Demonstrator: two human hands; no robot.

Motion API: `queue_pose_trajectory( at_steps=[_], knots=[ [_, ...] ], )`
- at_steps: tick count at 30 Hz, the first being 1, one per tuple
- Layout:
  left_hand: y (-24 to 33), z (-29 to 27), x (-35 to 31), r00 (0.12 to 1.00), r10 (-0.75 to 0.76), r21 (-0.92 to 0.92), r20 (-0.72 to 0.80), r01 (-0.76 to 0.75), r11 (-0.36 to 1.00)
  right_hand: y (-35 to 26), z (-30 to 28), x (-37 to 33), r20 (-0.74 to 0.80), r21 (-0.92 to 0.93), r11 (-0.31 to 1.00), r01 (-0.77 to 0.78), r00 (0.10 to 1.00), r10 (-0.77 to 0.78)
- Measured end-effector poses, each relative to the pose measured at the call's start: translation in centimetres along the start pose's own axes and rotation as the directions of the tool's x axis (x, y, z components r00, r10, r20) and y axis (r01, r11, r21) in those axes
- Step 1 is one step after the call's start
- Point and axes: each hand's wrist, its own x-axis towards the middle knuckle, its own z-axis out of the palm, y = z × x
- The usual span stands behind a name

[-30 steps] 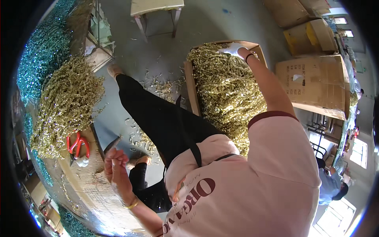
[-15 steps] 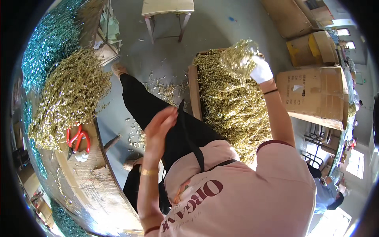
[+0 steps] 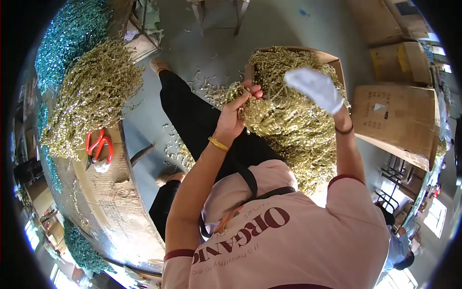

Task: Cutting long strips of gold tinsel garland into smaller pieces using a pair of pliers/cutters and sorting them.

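My left hand (image 3: 232, 119), bare with a yellow band at the wrist, has its thumb and fingers closed round the end of a bunch of gold tinsel (image 3: 262, 117). The bunch stretches rightward over the box, and its far end blends into the tinsel there. Above that tinsel is my right hand (image 3: 315, 89) in a white glove, slightly blurred, with its fingers stretched out toward the left. A cardboard box (image 3: 332, 61) full of gold tinsel stands in front of me, at my right leg.
On a cardboard-covered table (image 3: 108, 202) at left lie a gold tinsel heap (image 3: 96, 91), red-handled scissors (image 3: 100, 147) and teal tinsel (image 3: 72, 38). A stool (image 3: 219, 17) stands ahead. Cardboard boxes (image 3: 394, 123) line the right. Another person (image 3: 397, 248) is at far right.
My left hand has moved right and forward and taken hold of the gold tinsel bunch. The bunch, raised in my right hand before, now lies lower across the box. The right hand's fingers have straightened.
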Motion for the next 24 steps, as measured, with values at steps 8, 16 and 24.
queue_pose_trajectory(
  at_steps=[8,16,24],
  knots=[
    [6.0,4.1,-8.0,0.932,0.241,-0.228,0.272,-0.181,0.957,14.1,-0.5,8.7,0.248,-0.836,0.431,0.339,0.935,-0.254],
    [15.7,5.7,-18.9,0.723,0.641,-0.643,0.257,-0.367,0.672,11.1,-1.8,9.8,-0.041,-0.842,0.539,0.030,0.992,-0.119],
    [16.5,3.9,-23.7,0.737,0.674,-0.047,-0.060,-0.676,0.735,-13.5,20.9,3.4,0.444,0.374,0.718,0.587,0.566,-0.694]
  ],
)
